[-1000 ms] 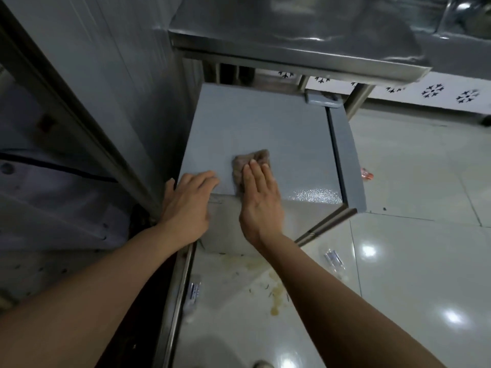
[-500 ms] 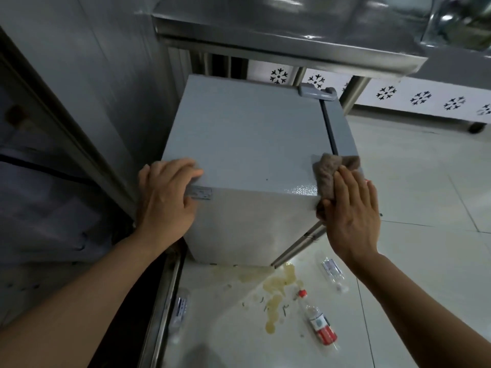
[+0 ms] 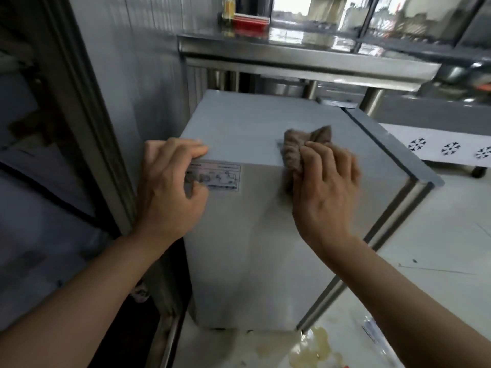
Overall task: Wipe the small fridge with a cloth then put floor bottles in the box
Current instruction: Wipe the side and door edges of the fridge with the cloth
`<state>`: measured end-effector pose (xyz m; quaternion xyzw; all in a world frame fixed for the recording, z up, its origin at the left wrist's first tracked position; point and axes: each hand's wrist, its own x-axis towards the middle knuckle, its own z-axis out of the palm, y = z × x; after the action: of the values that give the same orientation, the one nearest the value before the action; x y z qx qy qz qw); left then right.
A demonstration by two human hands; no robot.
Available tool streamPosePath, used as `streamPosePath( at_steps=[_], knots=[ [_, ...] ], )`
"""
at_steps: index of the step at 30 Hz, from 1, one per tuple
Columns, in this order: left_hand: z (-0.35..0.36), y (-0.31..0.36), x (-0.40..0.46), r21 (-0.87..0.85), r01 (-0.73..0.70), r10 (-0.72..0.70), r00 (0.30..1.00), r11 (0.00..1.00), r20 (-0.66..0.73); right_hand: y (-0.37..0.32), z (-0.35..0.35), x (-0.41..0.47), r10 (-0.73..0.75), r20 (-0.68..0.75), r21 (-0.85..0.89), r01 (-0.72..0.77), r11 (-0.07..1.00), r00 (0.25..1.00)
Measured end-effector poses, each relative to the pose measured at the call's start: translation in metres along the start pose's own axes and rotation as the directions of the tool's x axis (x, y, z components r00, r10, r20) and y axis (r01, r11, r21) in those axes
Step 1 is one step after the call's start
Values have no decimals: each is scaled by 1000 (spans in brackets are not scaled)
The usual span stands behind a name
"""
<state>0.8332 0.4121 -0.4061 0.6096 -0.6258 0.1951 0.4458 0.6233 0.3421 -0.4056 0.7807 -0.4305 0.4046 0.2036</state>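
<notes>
Bunching a brown, nubbly cloth [image 3: 305, 147] over the top near edge of the small fridge [image 3: 255, 235], the right hand [image 3: 326, 189] grasps it with curled fingers. The left hand [image 3: 170, 187] clasps the fridge's near left corner — fingers on the matte grey top, thumb on a pale printed label [image 3: 220, 176], its text too blurred to read. Behind the fridge stands a glossy steel table [image 3: 305, 54]. Below it, yellowish spill [image 3: 313, 349] stains the floor; a clear plastic item [image 3: 372, 333] is half hidden by the right forearm.
</notes>
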Motion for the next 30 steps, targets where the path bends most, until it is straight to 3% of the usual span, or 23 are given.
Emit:
streamPosePath(
  at_steps=[4, 6, 10, 12, 14, 16, 19, 24, 27, 30],
  knots=[
    [13, -8, -5, 2, -79, 79, 994, 997, -81, -58, 26, 10, -99, -95, 2, 99, 995, 991],
    [17, -13, -9, -79, -63, 51, 988, 995, -147, -80, 35, 14, -160, -107, 5, 161, 987, 981],
    [19, -20, -12, -228, -57, 0, 971, 972, -240, -60, 34, 9, -262, -114, -71, 255, 964, 958],
    [18, -23, -14, -168, -115, 67, 961, 979, -267, -20, 26, -3, -227, -115, -114, 214, 970, 967],
    [18, -26, -21, -130, -148, 109, 957, 981, -267, 24, 14, -19, -102, -139, -165, 78, 983, 985],
    [15, -27, -26, -174, -104, 58, 967, 979, -248, 52, 2, -29, 13, -159, -181, -42, 983, 987],
    [10, -29, -28, -295, -68, 8, 980, 953, -201, 36, 5, -21, 57, -188, -113, -79, 990, 981],
    [2, -31, -34, -457, -12, -59, 988, 889, -140, -61, 35, -5, -144, -147, -20, 143, 990, 979],
    [-5, -43, -42, -401, 5, -64, 989, 916, -134, -105, 45, 7, -293, -131, 43, 301, 953, 947],
    [-10, -59, -47, -309, 12, -60, 987, 951, -146, -120, 51, 22, -467, -123, -44, 465, 884, 876]
  ],
)
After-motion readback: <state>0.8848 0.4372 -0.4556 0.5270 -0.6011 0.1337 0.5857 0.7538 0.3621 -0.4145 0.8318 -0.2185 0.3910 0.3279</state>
